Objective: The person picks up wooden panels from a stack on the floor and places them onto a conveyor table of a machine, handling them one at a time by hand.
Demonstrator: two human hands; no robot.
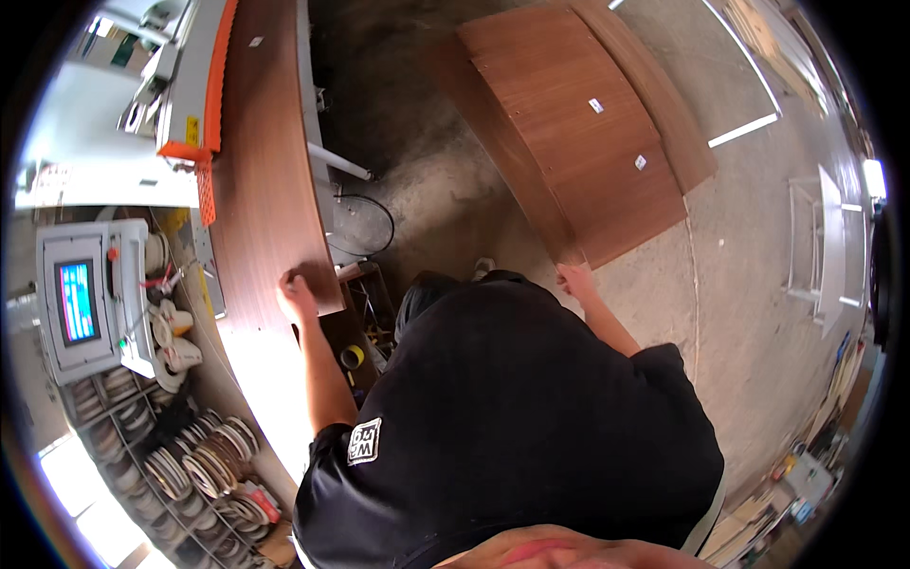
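Observation:
My left hand [297,292] rests with curled fingers on the near end of a long brown wood-grain panel [261,161], which lies along a machine table at the left. My right hand [575,278] reaches forward and grips the near corner of a stack of wide brown panels [578,133] lying on the concrete floor. Two small white labels sit on the top panel of that stack. My black short-sleeved shirt fills the lower middle of the view and hides the floor under me.
A grey machine with an orange guard [204,142] runs beside the long panel. A control box with a lit screen [78,302] stands at the left, above racks of edge-band rolls [209,460]. A black cable [365,223], a yellow tape roll [352,356] and a white frame [825,247] are nearby.

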